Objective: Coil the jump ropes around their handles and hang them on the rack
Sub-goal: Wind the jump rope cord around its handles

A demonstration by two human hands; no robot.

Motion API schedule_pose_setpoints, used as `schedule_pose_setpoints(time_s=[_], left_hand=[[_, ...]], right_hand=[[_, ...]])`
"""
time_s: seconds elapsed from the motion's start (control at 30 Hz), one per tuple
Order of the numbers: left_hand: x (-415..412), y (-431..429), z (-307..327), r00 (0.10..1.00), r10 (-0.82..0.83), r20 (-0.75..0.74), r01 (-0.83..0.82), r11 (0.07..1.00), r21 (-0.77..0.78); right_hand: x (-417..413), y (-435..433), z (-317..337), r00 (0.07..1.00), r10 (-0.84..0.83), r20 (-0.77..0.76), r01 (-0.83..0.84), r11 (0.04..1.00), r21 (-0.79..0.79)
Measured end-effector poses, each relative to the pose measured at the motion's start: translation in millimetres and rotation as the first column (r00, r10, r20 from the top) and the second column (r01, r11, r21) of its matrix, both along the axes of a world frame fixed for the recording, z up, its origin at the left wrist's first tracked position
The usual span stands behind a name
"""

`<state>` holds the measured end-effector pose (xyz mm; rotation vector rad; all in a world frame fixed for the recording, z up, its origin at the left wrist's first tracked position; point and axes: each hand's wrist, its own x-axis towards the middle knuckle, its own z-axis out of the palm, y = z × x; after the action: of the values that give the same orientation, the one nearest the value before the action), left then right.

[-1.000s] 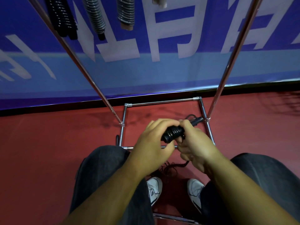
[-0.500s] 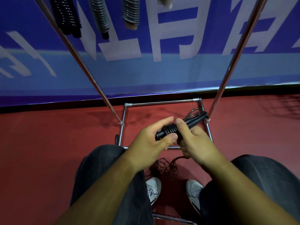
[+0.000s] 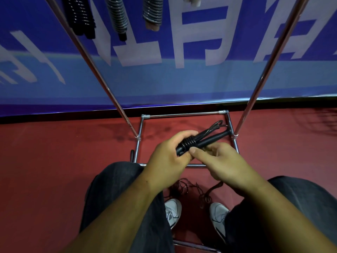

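Head view, near to far. In the foreground are two knees in dark trousers and a pair of white shoes on a red floor. Between the shoes lies a loose tangle of rope, not yet wound.

Above it, both hands meet on a pair of black handles held side by side. The left hand grips their near end with its fingers curled round them. The right hand lays its thumb along the underside of the handles, just beside the coils, with its fingers curled beneath. Whether those fingers also pinch the rope cannot be told. Only a few turns are wound on, at the near end. Most of each handle is bare, and a thin loop of rope stands beyond the far ends.

Beyond the hands is the chrome rack, its base frame on the floor and two uprights rising out of frame. At the top edge three hung ropes, fully coiled, dangle before a blue banner.

Judged progress: at least three ropes appear finished and hung, and this one is early in its winding. The slack on the floor remains to be coiled and secured, and the bundle then hung.
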<state>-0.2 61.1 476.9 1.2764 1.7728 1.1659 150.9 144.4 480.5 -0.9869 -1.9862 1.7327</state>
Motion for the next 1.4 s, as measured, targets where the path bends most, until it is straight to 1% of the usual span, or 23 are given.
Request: schedule_pose_setpoints(time_s=[0.03,0.1,0.2,0.27,0.33,0.4,0.47,0.5,0.57,0.63,0.77,0.9,1.0,1.03,1.07,1.1,1.13,1.17,1.2,1.23,1.3,1.4], left_hand=[[-0.3,0.7,-0.3,1.000,0.007,-0.011,-0.007,1.000,-0.002],[-1.0,2.1,0.1,0.999,0.029,-0.016,-0.029,1.000,-0.008],[-2.9,3.7,1.6,0.996,0.091,-0.021,-0.091,0.996,-0.016],[-3.4,3.7,2.4,0.994,0.107,-0.038,-0.108,0.994,-0.023],[-2.5,3.3,1.5,0.992,0.105,-0.072,-0.107,0.994,-0.023],[-0.6,3.1,0.1,0.985,0.111,-0.134,-0.113,0.994,-0.009],[2.1,3.4,-0.7,0.963,0.114,-0.245,-0.110,0.993,0.030],[3.4,3.6,-0.8,0.946,0.107,-0.307,-0.092,0.994,0.062],[6.5,4.0,-1.8,0.901,0.070,-0.429,-0.017,0.992,0.126],[10.6,2.9,-2.1,0.845,0.035,-0.534,0.050,0.988,0.144],[16.9,-2.0,2.2,0.814,0.007,-0.581,0.084,0.988,0.129],[15.4,-1.9,-0.7,0.820,-0.012,-0.573,0.106,0.986,0.130],[13.1,-0.5,-6.2,0.856,-0.049,-0.515,0.139,0.981,0.138],[13.0,-0.3,-6.8,0.885,-0.057,-0.462,0.138,0.980,0.144],[12.8,-0.2,-6.6,0.928,-0.066,-0.366,0.125,0.982,0.142],[12.4,-0.2,-5.9,0.972,-0.071,-0.224,0.102,0.987,0.127],[11.1,-0.1,-5.0,0.996,-0.074,-0.056,0.080,0.992,0.099],[9.6,0.2,-4.0,0.992,-0.073,0.101,0.066,0.995,0.071],[7.6,1.1,-3.4,0.975,-0.062,0.211,0.054,0.998,0.045],[5.8,2.2,-2.5,0.958,-0.040,0.283,0.037,0.999,0.017],[5.6,4.0,0.9,0.921,0.013,0.390,0.010,0.998,-0.057],[8.7,4.9,2.9,0.858,0.017,0.514,0.051,0.992,-0.119]], right_hand=[[0.4,1.1,1.4,1.000,0.015,-0.012,-0.015,1.000,-0.011],[3.0,6.3,-6.1,0.999,0.032,-0.009,-0.032,0.999,0.028],[5.6,10.4,-10.7,0.998,0.047,0.051,-0.052,0.992,0.115],[5.4,11.9,-12.2,0.996,0.030,0.088,-0.041,0.991,0.130],[3.7,12.1,-17.0,0.994,0.025,0.104,-0.030,0.998,0.052],[0.4,10.9,-22.1,0.996,0.008,0.094,-0.001,0.997,-0.072],[-2.9,8.5,-21.4,0.996,-0.063,0.055,0.073,0.977,-0.200],[-3.7,7.2,-18.5,0.994,-0.103,0.046,0.111,0.965,-0.237],[-4.5,4.1,-11.1,0.984,-0.175,0.040,0.179,0.938,-0.296],[-4.3,1.9,-7.1,0.975,-0.215,0.055,0.220,0.898,-0.382],[-3.6,3.2,-5.6,0.972,-0.208,0.110,0.234,0.828,-0.510],[-5.2,3.3,-6.0,0.977,-0.188,0.104,0.213,0.804,-0.554],[-7.4,1.8,-6.5,0.972,-0.224,0.071,0.226,0.800,-0.556],[-7.9,1.5,-5.9,0.969,-0.240,0.056,0.231,0.800,-0.554],[-8.2,1.7,-5.6,0.965,-0.259,0.038,0.236,0.799,-0.553],[-8.4,2.2,-5.5,0.960,-0.279,0.018,0.242,0.798,-0.552],[-8.5,3.2,-6.1,0.953,-0.302,0.000,0.252,0.794,-0.554],[-8.5,3.8,-5.9,0.946,-0.324,-0.018,0.261,0.790,-0.556],[-8.6,4.2,-5.6,0.940,-0.339,-0.039,0.263,0.792,-0.551],[-8.6,4.6,-5.3,0.935,-0.350,-0.062,0.265,0.802,-0.535],[-8.3,4.8,-4.2,0.925,-0.369,-0.093,0.283,0.829,-0.482],[-7.8,3.6,-6.7,0.924,-0.369,-0.105,0.306,0.874,-0.378]])
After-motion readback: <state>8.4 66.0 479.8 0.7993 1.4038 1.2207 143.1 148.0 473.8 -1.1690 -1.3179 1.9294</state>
